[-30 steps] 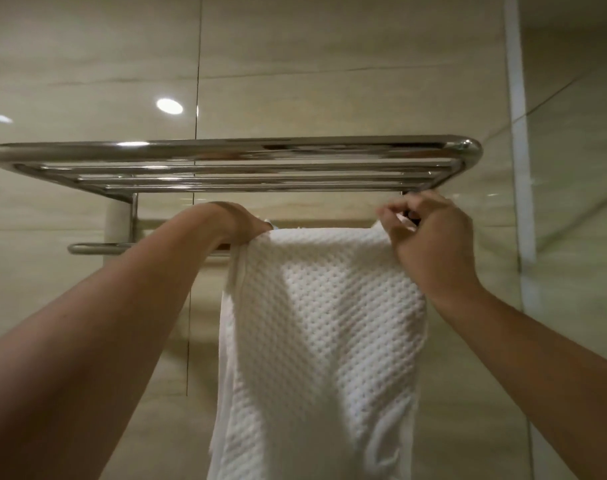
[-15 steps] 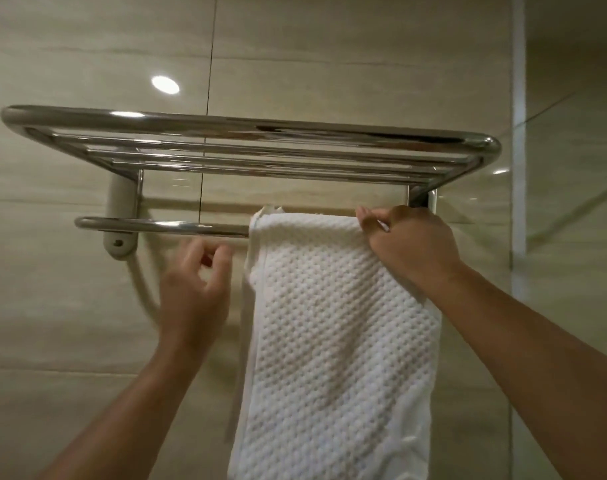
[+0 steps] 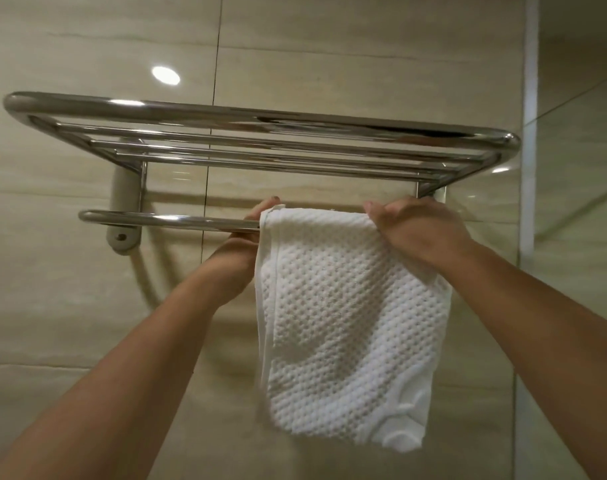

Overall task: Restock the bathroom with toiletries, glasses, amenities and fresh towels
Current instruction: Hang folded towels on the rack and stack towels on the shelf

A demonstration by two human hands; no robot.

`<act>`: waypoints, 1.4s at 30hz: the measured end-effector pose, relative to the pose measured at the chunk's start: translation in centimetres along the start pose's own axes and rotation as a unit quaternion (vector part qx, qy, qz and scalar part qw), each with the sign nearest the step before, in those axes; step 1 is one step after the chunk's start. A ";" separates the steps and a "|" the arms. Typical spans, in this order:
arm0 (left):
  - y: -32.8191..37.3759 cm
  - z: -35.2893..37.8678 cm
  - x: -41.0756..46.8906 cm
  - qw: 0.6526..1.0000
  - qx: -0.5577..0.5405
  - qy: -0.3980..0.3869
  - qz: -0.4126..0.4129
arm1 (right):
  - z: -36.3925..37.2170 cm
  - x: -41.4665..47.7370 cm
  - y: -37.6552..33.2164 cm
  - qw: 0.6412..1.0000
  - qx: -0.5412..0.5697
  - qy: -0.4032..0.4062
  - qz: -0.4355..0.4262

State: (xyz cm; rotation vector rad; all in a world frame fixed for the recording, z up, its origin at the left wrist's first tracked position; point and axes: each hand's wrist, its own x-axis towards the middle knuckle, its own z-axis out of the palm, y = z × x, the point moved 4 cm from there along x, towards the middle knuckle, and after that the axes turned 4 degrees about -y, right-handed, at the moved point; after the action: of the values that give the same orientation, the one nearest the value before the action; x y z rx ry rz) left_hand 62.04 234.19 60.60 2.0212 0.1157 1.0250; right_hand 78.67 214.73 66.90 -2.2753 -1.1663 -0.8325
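We face the tiled wall [image 3: 87, 323] and its chrome rack [image 3: 260, 114]. The white towel [image 3: 347, 306] is draped over the right half of the rack's lower bar [image 3: 156, 219], up against the right bracket, and its front fold hangs down a little crooked. Half a second ago our left hand [image 3: 248, 237] was off the towel, fingers spread below the bar. It is now back at the towel's left edge. One fingertip shows over the top of the bar and the rest sits behind the cloth, so we judge it is pinching that edge. Our right hand [image 3: 419, 230] has kept its place, fingers curled over the towel's top right corner at the bar. With both corners held, we judge the hanging is done and only the squaring-up is left before we move on to the other items.
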 end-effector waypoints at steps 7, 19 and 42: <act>-0.3 1.2 0.0 0.996 -0.030 -0.020 -0.082 | -0.4 1.1 -0.1 0.994 0.046 -0.094 0.037; -1.5 -0.6 0.5 0.951 -0.308 0.025 0.014 | -0.3 1.2 -0.2 0.991 0.062 -0.109 0.049; -0.9 1.8 -0.9 0.992 0.044 0.064 -0.101 | -0.5 -0.2 0.2 0.996 0.089 0.005 0.023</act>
State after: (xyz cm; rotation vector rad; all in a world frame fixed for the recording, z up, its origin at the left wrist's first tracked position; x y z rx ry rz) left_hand 62.97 233.21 58.85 1.9740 0.4310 1.0337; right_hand 78.56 214.24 67.10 -2.1433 -1.1314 -0.6922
